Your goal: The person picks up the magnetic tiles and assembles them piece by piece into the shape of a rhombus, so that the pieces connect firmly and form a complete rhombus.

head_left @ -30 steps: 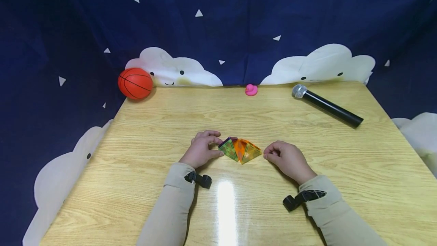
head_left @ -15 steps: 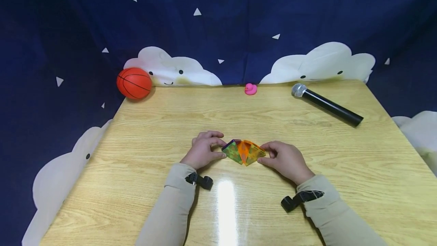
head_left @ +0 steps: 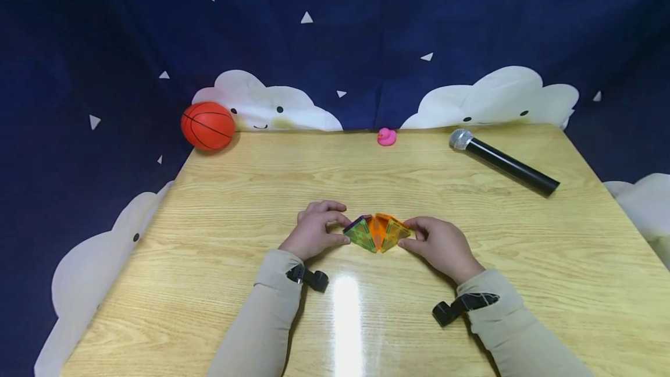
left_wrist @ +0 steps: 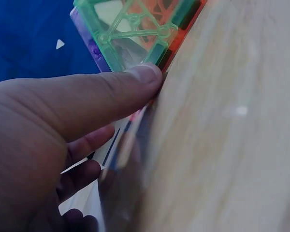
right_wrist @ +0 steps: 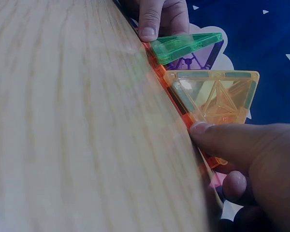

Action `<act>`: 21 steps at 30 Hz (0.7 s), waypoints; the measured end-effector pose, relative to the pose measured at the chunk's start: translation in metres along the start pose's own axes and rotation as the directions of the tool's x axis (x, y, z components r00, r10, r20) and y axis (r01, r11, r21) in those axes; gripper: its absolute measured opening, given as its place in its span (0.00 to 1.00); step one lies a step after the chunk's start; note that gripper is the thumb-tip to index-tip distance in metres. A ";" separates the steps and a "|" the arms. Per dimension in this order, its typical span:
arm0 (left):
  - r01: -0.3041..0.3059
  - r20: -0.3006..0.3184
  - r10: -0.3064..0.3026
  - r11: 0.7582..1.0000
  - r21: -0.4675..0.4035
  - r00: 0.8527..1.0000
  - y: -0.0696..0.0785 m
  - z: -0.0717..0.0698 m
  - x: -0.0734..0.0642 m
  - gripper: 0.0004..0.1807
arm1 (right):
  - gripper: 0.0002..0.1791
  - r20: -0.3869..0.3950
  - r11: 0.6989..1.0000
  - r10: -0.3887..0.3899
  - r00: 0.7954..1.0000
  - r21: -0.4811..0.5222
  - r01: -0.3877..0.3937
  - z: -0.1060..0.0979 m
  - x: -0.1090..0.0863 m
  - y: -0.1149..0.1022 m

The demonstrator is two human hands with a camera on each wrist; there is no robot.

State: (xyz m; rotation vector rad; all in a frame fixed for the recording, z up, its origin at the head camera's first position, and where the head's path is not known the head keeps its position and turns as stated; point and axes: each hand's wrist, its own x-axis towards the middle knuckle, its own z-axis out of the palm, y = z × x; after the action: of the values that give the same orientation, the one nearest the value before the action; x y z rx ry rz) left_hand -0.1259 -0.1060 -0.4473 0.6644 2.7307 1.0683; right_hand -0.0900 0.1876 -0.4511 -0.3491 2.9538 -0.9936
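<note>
Translucent triangular magnetic tiles stand joined on the wooden table in a small fan. In the head view a green tile (head_left: 361, 235) leans at the left, an orange tile (head_left: 377, 230) shows in the middle, and a yellow tile (head_left: 394, 236) leans at the right. A purple tile (right_wrist: 188, 62) shows behind the green one in the right wrist view. My left hand (head_left: 314, 231) pinches the green and purple end between thumb and index finger, the other fingers loosely extended. My right hand (head_left: 441, 246) pinches the yellow and orange end, its thumb low on the yellow tile.
Along the table's (head_left: 251, 179) back edge are an orange-red toy basketball (head_left: 207, 126) at the left and a pink rubber duck (head_left: 387, 137) near the middle. A black microphone (head_left: 505, 162) lies at the back right. Behind hangs a dark blue curtain (head_left: 366, 28) with clouds.
The tiles have shifted slightly right, my left hand moving along with them. My right hand was just beside the yellow tile with fingers together; now its thumb and finger grip that end.
</note>
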 end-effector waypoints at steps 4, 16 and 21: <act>-0.007 -0.007 0.007 1.000 -0.007 1.000 0.000 0.002 0.000 0.14 | 0.21 -0.005 1.000 0.000 1.000 0.008 0.000 0.001 0.000 0.001; -0.015 -0.070 0.011 0.998 -0.059 0.997 0.000 0.005 0.000 0.15 | 0.20 -0.041 0.998 -0.012 0.999 0.057 0.014 0.001 0.000 0.004; -0.029 -0.089 0.021 0.995 -0.093 0.996 0.002 0.008 0.000 0.16 | 0.20 -0.057 0.992 -0.010 0.998 0.127 0.017 0.002 0.000 0.005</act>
State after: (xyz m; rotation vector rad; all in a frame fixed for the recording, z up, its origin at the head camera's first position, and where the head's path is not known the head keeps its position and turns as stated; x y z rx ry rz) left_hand -0.1227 -0.0996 -0.4517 0.6537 2.7305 1.2520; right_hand -0.0911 0.1905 -0.4560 -0.3445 2.9210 -1.2063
